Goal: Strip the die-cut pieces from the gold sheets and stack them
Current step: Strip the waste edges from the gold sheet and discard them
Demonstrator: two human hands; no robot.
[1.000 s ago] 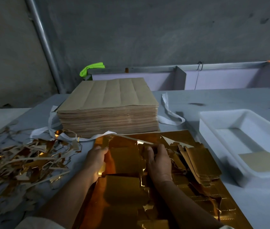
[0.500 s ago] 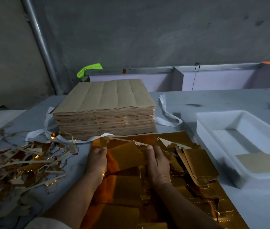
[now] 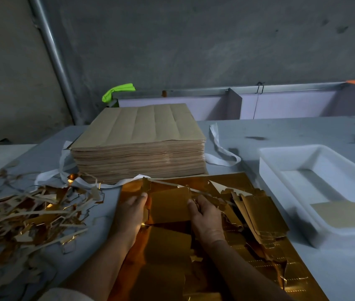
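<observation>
While both hands work at the near edge of the table (image 3: 280,131), the head view has the left hand (image 3: 132,213) gripping the left edge of a gold die-cut piece (image 3: 167,207), fingers curled round it. The right hand (image 3: 207,218) pinches the same piece at its right edge, fingertips tucked in. That piece sits tilted up between the two hands, over the gold sheet (image 3: 233,178) lying flat on the table. Just right of the right hand, a loose stack of stripped gold pieces (image 3: 259,216) rests on the sheet. Left of the hands lies a heap of scrap strips (image 3: 26,216). Behind stands a tall brown stack (image 3: 141,135), and off right a white tray (image 3: 324,153) holds one card (image 3: 343,215).
</observation>
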